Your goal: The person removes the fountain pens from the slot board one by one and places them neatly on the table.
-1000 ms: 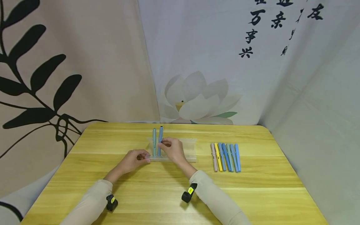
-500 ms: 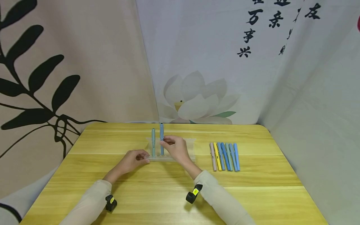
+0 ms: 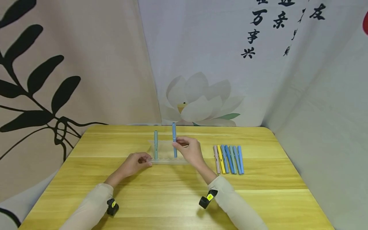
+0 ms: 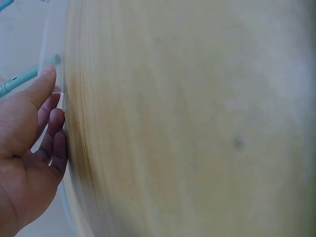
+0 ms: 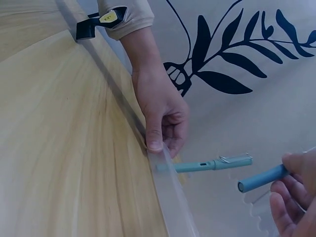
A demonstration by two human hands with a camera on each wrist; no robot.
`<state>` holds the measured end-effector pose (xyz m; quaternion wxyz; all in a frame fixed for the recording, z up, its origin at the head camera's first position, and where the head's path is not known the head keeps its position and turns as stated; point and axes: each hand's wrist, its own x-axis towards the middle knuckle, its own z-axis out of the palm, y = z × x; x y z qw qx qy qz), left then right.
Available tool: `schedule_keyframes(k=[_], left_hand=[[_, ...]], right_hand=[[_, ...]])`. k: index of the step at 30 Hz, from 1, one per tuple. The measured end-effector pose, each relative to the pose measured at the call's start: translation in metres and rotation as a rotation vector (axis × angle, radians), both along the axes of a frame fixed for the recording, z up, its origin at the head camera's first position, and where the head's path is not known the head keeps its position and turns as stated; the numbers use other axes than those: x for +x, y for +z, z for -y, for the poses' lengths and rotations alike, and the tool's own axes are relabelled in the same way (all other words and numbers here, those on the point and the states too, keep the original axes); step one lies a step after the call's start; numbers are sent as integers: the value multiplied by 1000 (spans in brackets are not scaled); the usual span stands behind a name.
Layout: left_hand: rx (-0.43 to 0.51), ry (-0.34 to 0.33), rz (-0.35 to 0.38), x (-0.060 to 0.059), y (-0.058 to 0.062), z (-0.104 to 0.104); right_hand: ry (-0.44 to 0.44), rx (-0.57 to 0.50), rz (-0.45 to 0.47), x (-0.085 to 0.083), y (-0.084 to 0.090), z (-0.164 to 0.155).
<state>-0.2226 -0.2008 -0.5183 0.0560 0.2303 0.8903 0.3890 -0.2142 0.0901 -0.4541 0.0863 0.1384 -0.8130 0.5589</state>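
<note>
One teal pen (image 3: pixel 156 144) already stands in the clear rack (image 3: pixel 165 161) that the left hand (image 3: pixel 135 163) steadies by pinching its end, the right hand (image 3: pixel 191 150) pinches a blue pen (image 3: pixel 174 140) upright over the rack, and six pens (image 3: pixel 228 159) wait on the desk (image 3: pixel 178 198).

We see a yellow wood tabletop (image 3: pixel 178 191) with stripes. One pen (image 3: pixel 174 140) is blue, and one pen beside it (image 3: pixel 156 145) is green-blue. The row of pens (image 3: pixel 228 159) is pink, yellow, blue and green. The rack (image 3: pixel 165 161) is see-through. The curtain (image 3: pixel 57 80) is tan with black leaves.
</note>
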Motion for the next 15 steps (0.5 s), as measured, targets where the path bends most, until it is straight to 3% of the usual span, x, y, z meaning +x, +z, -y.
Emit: schedule_keyframes(k=[15], left_hand=[[-4, 12, 11, 1, 1, 0]], right_hand=[[-108, -19, 6, 4, -1, -45]])
